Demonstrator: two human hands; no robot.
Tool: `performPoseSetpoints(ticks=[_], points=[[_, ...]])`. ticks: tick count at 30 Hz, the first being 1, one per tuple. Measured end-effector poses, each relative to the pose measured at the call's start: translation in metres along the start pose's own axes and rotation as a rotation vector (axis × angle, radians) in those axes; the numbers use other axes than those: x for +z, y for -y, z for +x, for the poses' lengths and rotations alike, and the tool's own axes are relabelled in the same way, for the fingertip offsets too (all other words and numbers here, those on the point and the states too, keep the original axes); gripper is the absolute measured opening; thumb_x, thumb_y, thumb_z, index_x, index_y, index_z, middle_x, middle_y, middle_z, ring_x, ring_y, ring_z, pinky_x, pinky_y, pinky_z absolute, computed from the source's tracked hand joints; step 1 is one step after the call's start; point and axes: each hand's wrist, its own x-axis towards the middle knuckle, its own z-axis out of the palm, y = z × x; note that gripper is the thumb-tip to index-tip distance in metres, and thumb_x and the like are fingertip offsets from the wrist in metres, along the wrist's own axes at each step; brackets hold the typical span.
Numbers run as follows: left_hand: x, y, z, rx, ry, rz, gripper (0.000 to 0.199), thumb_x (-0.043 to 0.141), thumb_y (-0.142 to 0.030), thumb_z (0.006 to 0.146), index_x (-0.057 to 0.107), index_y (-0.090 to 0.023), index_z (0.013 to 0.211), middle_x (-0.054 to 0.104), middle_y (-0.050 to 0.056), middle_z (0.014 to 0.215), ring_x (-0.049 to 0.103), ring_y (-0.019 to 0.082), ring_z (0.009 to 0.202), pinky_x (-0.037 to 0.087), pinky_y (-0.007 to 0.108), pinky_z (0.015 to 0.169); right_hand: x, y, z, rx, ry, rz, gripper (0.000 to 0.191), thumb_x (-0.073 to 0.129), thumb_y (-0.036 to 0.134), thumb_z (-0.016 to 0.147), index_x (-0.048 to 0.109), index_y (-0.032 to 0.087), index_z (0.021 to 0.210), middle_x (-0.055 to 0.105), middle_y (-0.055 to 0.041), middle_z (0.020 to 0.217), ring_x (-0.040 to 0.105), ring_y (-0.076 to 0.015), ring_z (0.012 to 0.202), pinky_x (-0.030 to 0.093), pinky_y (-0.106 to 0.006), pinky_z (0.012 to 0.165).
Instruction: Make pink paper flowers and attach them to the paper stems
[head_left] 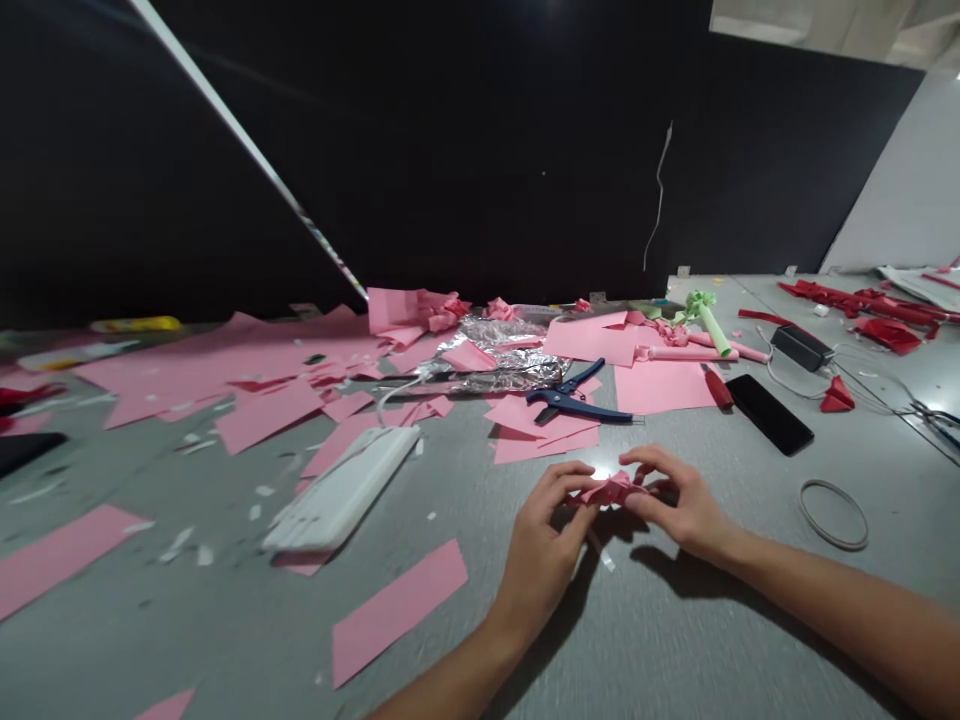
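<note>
A small folded piece of pink paper [613, 488] is pinched between my two hands, just above the grey table. My left hand [551, 520] closes thumb and fingers on its left end. On its right end, my right hand [679, 505] has the thumb against the paper, with the fingers curled and the index finger raised a little. A thin white strip [602, 550] lies just below the paper. Beyond my hands rest dark blue pliers [581, 397] on pink paper sheets [536, 432].
A white power bank [349, 485] with a cable lies to the left, near a pink rectangle [401, 610]. To the right are a black phone [770, 412], a grey ring [832, 515] and a black adapter [801, 347]. Crumpled foil [510, 365] and a green paper flower [705, 320] sit farther back.
</note>
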Motion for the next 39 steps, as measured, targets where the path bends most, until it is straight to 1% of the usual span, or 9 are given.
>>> performPoseSetpoints(ticks=[5, 8, 10, 12, 15, 20, 26, 32, 39], points=[[0.003, 0.006, 0.004, -0.03, -0.011, -0.009, 0.015, 0.074, -0.037, 0.092, 0.08, -0.024, 0.09, 0.071, 0.009, 0.117, 0.071, 0.026, 0.1, 0.058, 0.038, 0.083, -0.038, -0.016, 0.047, -0.01, -0.178, -0.591, 0.024, 0.053, 0.033, 0.108, 0.07, 0.023, 0.123, 0.072, -0.0109, 0.128, 0.071, -0.024, 0.108, 0.062, -0.038, 0.089], [0.005, 0.007, 0.005, -0.015, 0.009, -0.02, 0.016, 0.074, -0.037, 0.092, 0.079, -0.023, 0.088, 0.072, 0.009, 0.112, 0.071, 0.025, 0.095, 0.057, 0.037, 0.078, -0.076, -0.027, 0.096, -0.004, -0.185, -0.784, 0.028, 0.061, 0.018, 0.1, 0.071, 0.018, 0.127, 0.07, -0.0145, 0.135, 0.063, -0.0293, 0.128, 0.048, -0.047, 0.115], [0.006, 0.004, 0.005, 0.001, 0.049, -0.027, 0.016, 0.073, -0.036, 0.093, 0.079, -0.022, 0.087, 0.073, 0.009, 0.107, 0.071, 0.025, 0.095, 0.057, 0.037, 0.077, -0.1, -0.032, 0.125, 0.02, -0.173, -0.917, 0.035, 0.061, 0.012, 0.099, 0.07, 0.014, 0.133, 0.066, -0.0189, 0.144, 0.055, -0.0331, 0.139, 0.04, -0.051, 0.122], [0.007, 0.001, 0.003, 0.02, 0.095, -0.025, 0.015, 0.072, -0.034, 0.095, 0.078, -0.022, 0.087, 0.073, 0.009, 0.103, 0.071, 0.026, 0.094, 0.056, 0.038, 0.076, -0.118, -0.037, 0.147, 0.054, -0.163, -1.032, 0.035, 0.062, 0.014, 0.102, 0.067, 0.012, 0.136, 0.063, -0.0206, 0.147, 0.054, -0.0343, 0.141, 0.04, -0.054, 0.122], [0.007, -0.004, 0.0, 0.048, 0.16, -0.016, 0.015, 0.071, -0.032, 0.097, 0.08, -0.022, 0.09, 0.073, 0.011, 0.103, 0.072, 0.027, 0.095, 0.057, 0.042, 0.081, -0.134, -0.045, 0.167, 0.096, -0.13, -1.172, 0.036, 0.071, 0.032, 0.105, 0.066, 0.016, 0.138, 0.063, -0.0142, 0.146, 0.06, -0.0335, 0.135, 0.049, -0.058, 0.115], [0.007, -0.007, -0.004, 0.046, 0.191, -0.013, 0.016, 0.069, -0.032, 0.1, 0.081, -0.023, 0.094, 0.072, 0.012, 0.11, 0.072, 0.029, 0.103, 0.058, 0.047, 0.092, -0.134, -0.044, 0.181, 0.066, -0.062, -1.338, 0.029, 0.068, 0.031, 0.107, 0.069, 0.016, 0.131, 0.067, -0.0126, 0.138, 0.065, -0.0309, 0.126, 0.052, -0.055, 0.11], [0.007, -0.003, -0.006, 0.13, 0.102, 0.064, 0.016, 0.07, -0.03, 0.098, 0.086, -0.03, 0.096, 0.069, 0.012, 0.12, 0.068, 0.032, 0.114, 0.055, 0.057, 0.104, -0.113, 0.004, 0.178, -0.128, -0.055, -1.47, 0.035, 0.046, 0.011, 0.109, 0.067, 0.012, 0.137, 0.066, -0.0195, 0.135, 0.058, -0.0321, 0.125, 0.04, -0.044, 0.106], [0.007, -0.002, -0.006, 0.176, 0.108, 0.081, 0.016, 0.069, -0.032, 0.1, 0.085, -0.029, 0.097, 0.07, 0.012, 0.118, 0.068, 0.033, 0.113, 0.056, 0.059, 0.103, -0.102, 0.063, 0.164, -0.248, -0.084, -1.59, 0.031, 0.047, 0.005, 0.101, 0.072, 0.01, 0.119, 0.066, -0.0209, 0.127, 0.059, -0.0324, 0.11, 0.039, -0.043, 0.089], [0.01, 0.003, -0.007, 0.215, 0.104, 0.089, 0.015, 0.068, -0.027, 0.1, 0.083, -0.026, 0.098, 0.069, 0.011, 0.117, 0.07, 0.031, 0.113, 0.057, 0.056, 0.102, -0.114, 0.146, 0.202, -0.303, -0.23, -1.667, 0.03, 0.049, 0.002, 0.098, 0.07, 0.007, 0.118, 0.07, -0.0221, 0.119, 0.059, -0.0358, 0.113, 0.041, -0.044, 0.089]])
